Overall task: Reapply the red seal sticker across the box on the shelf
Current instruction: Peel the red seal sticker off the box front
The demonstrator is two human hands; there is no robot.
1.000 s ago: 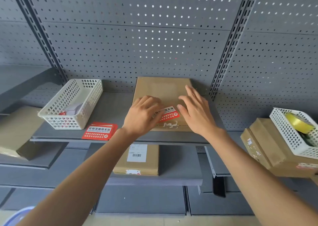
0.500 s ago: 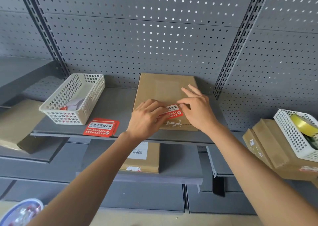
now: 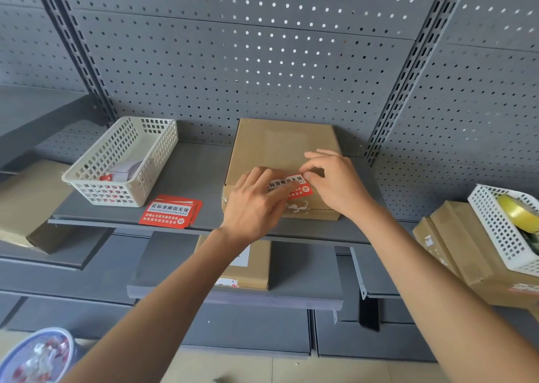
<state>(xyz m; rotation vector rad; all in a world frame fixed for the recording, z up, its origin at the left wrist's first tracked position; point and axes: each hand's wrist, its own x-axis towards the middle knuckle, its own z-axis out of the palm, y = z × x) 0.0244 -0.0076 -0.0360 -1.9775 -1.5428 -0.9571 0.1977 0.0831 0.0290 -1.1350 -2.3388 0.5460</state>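
A flat brown cardboard box (image 3: 284, 146) lies on the grey shelf (image 3: 198, 172) against the pegboard. A red seal sticker (image 3: 294, 186) with a white text band lies on the box's near top edge. My left hand (image 3: 256, 204) rests on the sticker's left part, fingers flat and covering that end. My right hand (image 3: 335, 181) pinches the sticker's right upper corner between thumb and forefinger. Torn white sticker remains (image 3: 297, 207) show on the box's front face below it.
A stack of spare red stickers (image 3: 172, 212) lies on the shelf left of the box. Further left stands a white mesh basket (image 3: 122, 161). Another box (image 3: 248, 266) sits on the lower shelf. At right, boxes (image 3: 466, 251) carry a white basket (image 3: 507, 231) with yellow tape.
My right hand went from lying flat beside the sticker to pinching its right corner. My left hand slid further over the sticker. The camera view shifted slightly.
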